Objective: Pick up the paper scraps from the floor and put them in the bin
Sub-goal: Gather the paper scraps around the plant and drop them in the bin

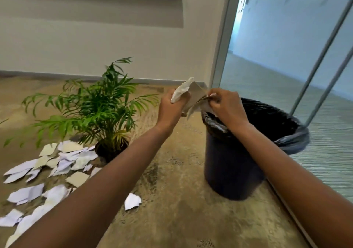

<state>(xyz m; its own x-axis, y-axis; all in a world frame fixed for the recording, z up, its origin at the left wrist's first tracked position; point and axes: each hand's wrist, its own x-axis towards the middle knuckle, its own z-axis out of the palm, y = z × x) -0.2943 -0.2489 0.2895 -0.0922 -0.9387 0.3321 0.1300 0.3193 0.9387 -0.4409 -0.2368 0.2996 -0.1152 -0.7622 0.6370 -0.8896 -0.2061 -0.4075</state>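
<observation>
My left hand [172,105] is closed around a bunch of white and beige paper scraps [193,93], held up just left of the bin's rim. My right hand [226,104] pinches the right edge of the same bunch, above the near left rim. The dark bin [233,163] stands on the floor at the right, lined with a black bag [294,140]. Several paper scraps [63,160] lie scattered on the floor at the left, and one lone scrap [132,201] lies nearer the middle.
A potted palm [95,110] in a black pot [109,150] stands beside the scattered scraps. A glass wall with a metal frame [222,43] runs along the right, close behind the bin. A grey wall closes the back.
</observation>
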